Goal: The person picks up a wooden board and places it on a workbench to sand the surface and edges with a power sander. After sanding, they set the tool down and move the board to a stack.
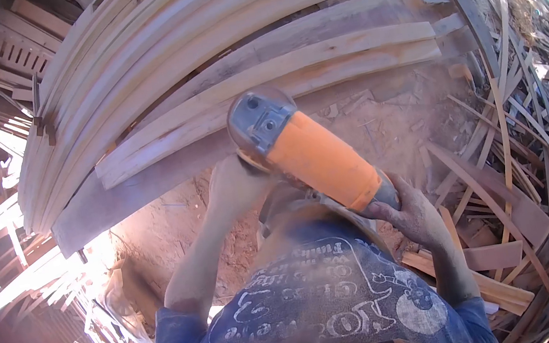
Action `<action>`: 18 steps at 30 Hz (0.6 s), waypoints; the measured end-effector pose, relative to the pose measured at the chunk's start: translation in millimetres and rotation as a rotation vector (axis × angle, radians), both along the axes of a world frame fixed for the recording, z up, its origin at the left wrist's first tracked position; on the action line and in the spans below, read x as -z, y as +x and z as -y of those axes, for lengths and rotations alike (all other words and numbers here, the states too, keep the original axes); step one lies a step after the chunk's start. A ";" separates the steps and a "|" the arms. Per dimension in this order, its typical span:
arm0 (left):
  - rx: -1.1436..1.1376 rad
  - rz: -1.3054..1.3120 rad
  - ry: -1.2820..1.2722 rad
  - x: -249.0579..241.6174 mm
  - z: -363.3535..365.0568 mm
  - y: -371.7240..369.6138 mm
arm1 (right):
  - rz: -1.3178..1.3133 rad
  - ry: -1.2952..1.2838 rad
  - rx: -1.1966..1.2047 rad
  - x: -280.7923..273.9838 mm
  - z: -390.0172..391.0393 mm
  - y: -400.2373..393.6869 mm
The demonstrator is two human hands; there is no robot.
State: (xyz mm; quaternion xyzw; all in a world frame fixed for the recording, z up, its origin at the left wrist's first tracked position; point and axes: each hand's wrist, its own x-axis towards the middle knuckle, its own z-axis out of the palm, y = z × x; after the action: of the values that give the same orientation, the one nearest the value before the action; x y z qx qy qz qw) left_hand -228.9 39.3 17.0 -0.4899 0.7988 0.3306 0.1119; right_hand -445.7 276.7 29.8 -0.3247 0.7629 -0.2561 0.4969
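Note:
An orange angle grinder (323,160) with a grey head and a round disc at its front is held in front of my body. My left hand (236,181) is closed beside the head, at its side handle, which is mostly hidden by the hand. Around the dark rear end of the body wraps my right hand (406,211). The disc end overlaps the nearest pale wooden strip (345,72) in this view. Behind that strip, another light strip (313,54) lies along the same wooden bench (141,192).
More long pale planks (210,38) lie side by side at the back. A dark crosspiece (461,12) marks the bench's right end. Tangled wood offcuts (502,157) pile up on the right. Dusty reddish ground (175,223) shows below the bench.

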 end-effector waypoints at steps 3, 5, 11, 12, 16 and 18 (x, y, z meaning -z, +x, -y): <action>-0.106 -0.064 -0.047 18.3 4.3 28.3 | 0.004 0.025 -0.053 -7.2 19.7 8.2; -0.109 -0.106 0.025 16.0 -1.2 27.5 | -0.004 0.078 -0.066 -11.5 15.3 6.8; 0.231 -0.042 -0.060 23.5 -13.6 -58.5 | -0.054 0.060 0.091 -13.0 -29.3 -46.5; 0.278 -0.064 -0.072 27.2 -19.0 -78.9 | -0.012 0.074 0.150 -17.2 -39.4 -59.1; 0.256 -0.113 0.014 27.8 -36.9 -167.6 | 0.080 0.011 0.376 -9.8 -84.8 -106.1; 0.269 -0.067 0.075 33.2 -46.4 -207.1 | 0.057 -0.011 0.441 -4.0 -105.1 -125.1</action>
State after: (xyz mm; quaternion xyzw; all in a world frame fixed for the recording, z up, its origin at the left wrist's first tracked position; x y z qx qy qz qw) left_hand -436.0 85.7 -16.2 -0.3628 0.8475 0.3585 0.1468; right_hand -570.8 381.8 33.7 -0.1453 0.7997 -0.3720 0.4484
